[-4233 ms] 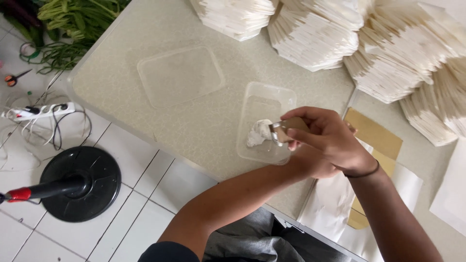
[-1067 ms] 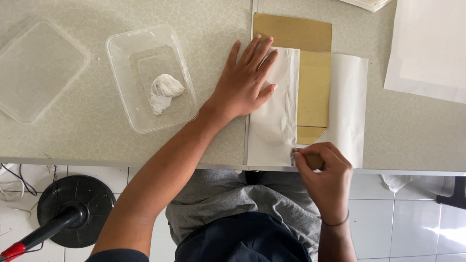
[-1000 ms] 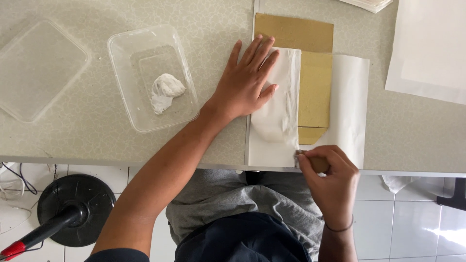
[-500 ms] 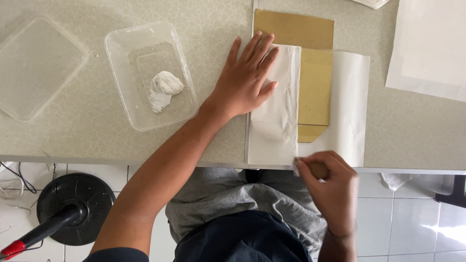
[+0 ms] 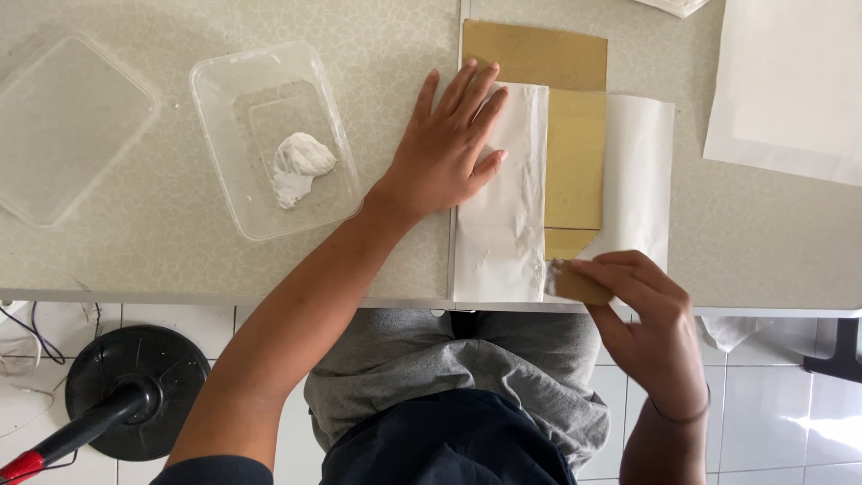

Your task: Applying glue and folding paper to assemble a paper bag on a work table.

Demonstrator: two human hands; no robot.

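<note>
Head view: my left hand (image 5: 444, 153) lies flat, fingers spread, pinning the white flap (image 5: 501, 198) on the surface (image 5: 395, 54). My right hand (image 5: 642, 310) pinches a small spreader (image 5: 575, 283) at the flap's near edge. If the flap slips, paste could smear the cardboard (image 5: 575, 157).

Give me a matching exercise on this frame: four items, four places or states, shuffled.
Things:
1. left hand
2. right hand
3. white paste
4. flat clear lid

Places or states:
A. inside the clear plastic container
B. palm down on the folded white paper
C. far left of the table, nothing on it
D. at the table's near edge, pinching a small brown tool

Pairs: 1-B, 2-D, 3-A, 4-C
</note>
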